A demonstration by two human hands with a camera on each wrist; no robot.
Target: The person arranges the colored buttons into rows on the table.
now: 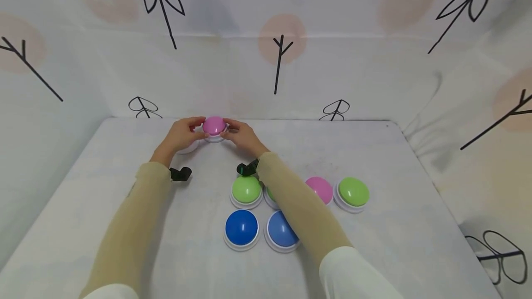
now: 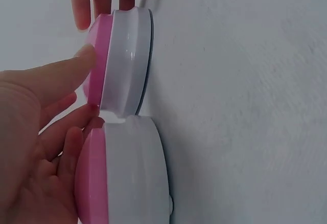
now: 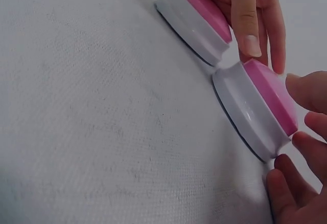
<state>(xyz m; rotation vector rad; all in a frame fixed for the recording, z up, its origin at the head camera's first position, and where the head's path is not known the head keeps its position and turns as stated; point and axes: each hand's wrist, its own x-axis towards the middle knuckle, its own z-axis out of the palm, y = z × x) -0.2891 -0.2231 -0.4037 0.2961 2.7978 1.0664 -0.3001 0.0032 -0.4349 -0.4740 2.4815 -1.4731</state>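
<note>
A pink push button [image 1: 214, 125] on a white base lies near the table's far edge, between my two hands. My left hand [image 1: 180, 135] holds its left side, with the thumb [image 2: 84, 63] against the pink dome in the left wrist view. From the right, my right hand [image 1: 247, 139] holds the same button, thumb [image 3: 307, 92] at the dome and fingers by the base. A second pink button [image 2: 91, 178] sits close beside the first, under my left hand; in the head view only its white base [image 1: 189, 147] shows.
Nearer on the white table [image 1: 199, 262] stand two blue buttons [image 1: 242, 228] [image 1: 281, 229], a green button [image 1: 246, 190], a partly hidden green one, a pink button [image 1: 320, 190] and another green button [image 1: 353, 192]. My right forearm [image 1: 305, 206] passes over this group. A patterned cloth [image 1: 232, 73] hangs behind.
</note>
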